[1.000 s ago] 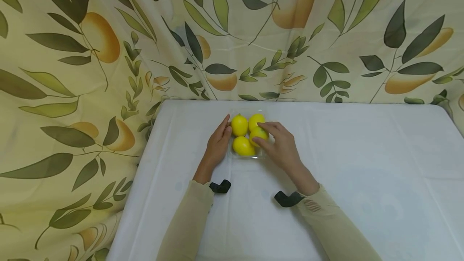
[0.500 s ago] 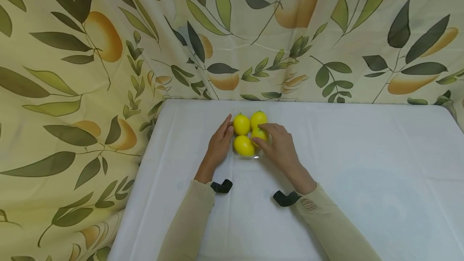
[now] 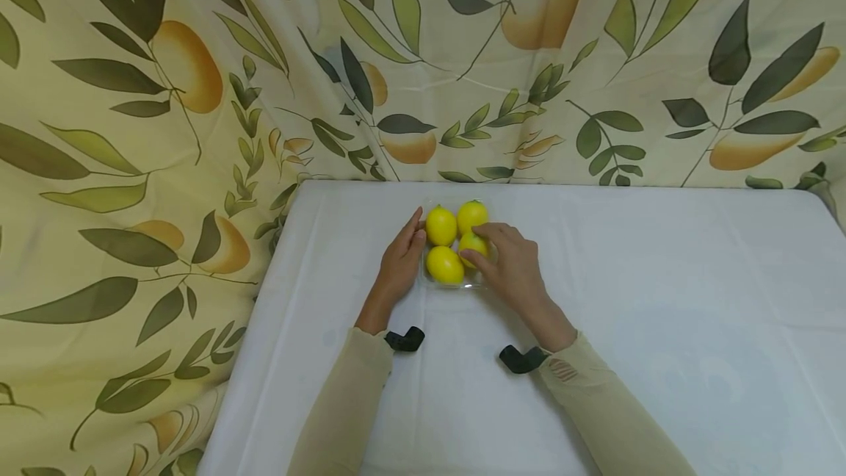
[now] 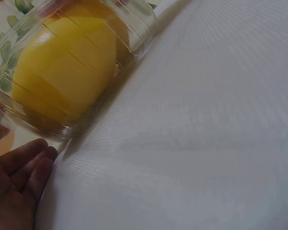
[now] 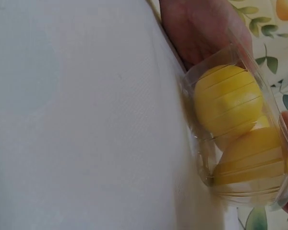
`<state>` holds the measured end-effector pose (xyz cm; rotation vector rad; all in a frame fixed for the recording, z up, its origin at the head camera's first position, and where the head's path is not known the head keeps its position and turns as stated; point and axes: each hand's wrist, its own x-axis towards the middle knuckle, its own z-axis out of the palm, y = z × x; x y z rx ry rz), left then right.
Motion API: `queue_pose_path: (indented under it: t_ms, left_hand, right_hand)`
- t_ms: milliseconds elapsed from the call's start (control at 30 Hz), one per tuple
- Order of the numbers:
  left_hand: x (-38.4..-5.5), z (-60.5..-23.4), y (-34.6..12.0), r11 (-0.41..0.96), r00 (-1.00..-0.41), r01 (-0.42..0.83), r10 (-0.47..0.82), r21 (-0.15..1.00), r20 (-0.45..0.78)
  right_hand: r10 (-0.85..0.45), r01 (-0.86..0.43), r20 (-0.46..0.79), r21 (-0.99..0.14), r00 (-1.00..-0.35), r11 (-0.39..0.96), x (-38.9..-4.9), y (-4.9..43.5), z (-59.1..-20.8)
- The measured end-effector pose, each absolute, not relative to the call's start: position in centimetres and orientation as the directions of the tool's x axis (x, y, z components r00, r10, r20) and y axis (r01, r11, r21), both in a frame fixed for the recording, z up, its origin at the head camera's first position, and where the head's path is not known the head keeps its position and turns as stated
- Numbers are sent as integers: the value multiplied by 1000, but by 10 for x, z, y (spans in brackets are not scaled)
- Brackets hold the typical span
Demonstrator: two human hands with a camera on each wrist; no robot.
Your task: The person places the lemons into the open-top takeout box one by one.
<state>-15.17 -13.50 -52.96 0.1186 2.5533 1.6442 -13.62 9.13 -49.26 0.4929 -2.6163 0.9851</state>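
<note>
Several yellow lemons fill a clear plastic container (image 3: 456,286) near the table's back edge. My right hand (image 3: 518,270) reaches in from the right, thumb and fingers around the front right lemon (image 3: 472,244), which sits in the container. Along the container's left side lies my left hand (image 3: 396,263), its fingers extended and pointing away from me. In the left wrist view, fingers show beside the front left lemon (image 4: 69,67), seen through the ribbed clear wall. The right wrist view shows lemons (image 5: 228,100) behind the plastic, with part of a hand (image 5: 201,28) above.
A white cloth covers the table (image 3: 661,300), and its back edge meets a curtain (image 3: 410,79) printed with leaves and fruit. Each wrist carries a dark camera mount (image 3: 405,340) below the hand.
The head view has shifted slightly. My right hand has moved a little left, and its lemon overlaps the rear right lemon less than before. My left hand keeps its place beside the container.
</note>
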Motion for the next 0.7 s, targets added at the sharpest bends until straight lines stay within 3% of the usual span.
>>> queue_pose_path:
  t_ms: [300,700]
  left_hand:
    - [-152,-530,-135,422,-992,7,119,907,-47]
    - [-152,-532,-136,419,-993,0,107,908,-49]
  right_hand:
    - [-224,-375,326,-537,-918,755,-138,90,-488]
    - [-225,-361,283,-675,-932,644,-141,96,-487]
